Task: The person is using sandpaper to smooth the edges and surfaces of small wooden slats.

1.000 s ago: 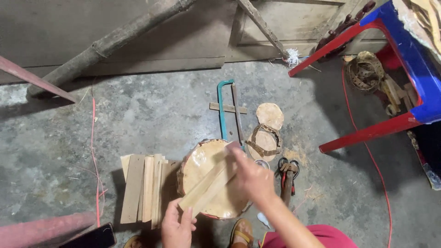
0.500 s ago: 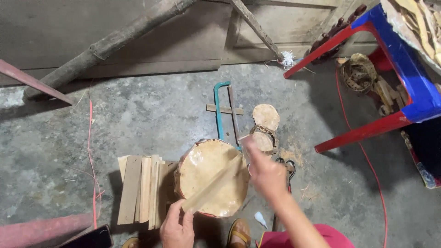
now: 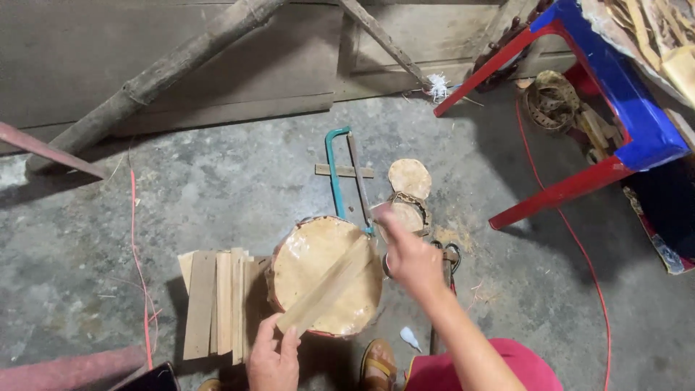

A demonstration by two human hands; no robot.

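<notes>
Left hand [image 3: 274, 358] grasps lower end of wooden strip [image 3: 327, 286], lying diagonal across round log block [image 3: 326, 275]. Right hand [image 3: 409, 257] above block edge, blurred; maybe pinching small thing, cannot tell.

Open concrete floor [image 3: 217, 188] lies left of the hacksaw [image 3: 346, 177]. Stacked wooden slats [image 3: 217, 300] crowd the round block [image 3: 326, 275], red table legs [image 3: 557, 192] fence the right.

A teal-framed hacksaw [image 3: 346, 174] is lying on the grey concrete floor [image 3: 217, 188], crossing a small wooden offcut [image 3: 344, 171]. Two round wood slices [image 3: 410, 177] are sitting just beside it. A red-and-blue table [image 3: 615, 123] is standing at right, a red cord [image 3: 561, 217] trailing beneath, while a rough log [image 3: 166, 72] is leaning against the wall.
</notes>
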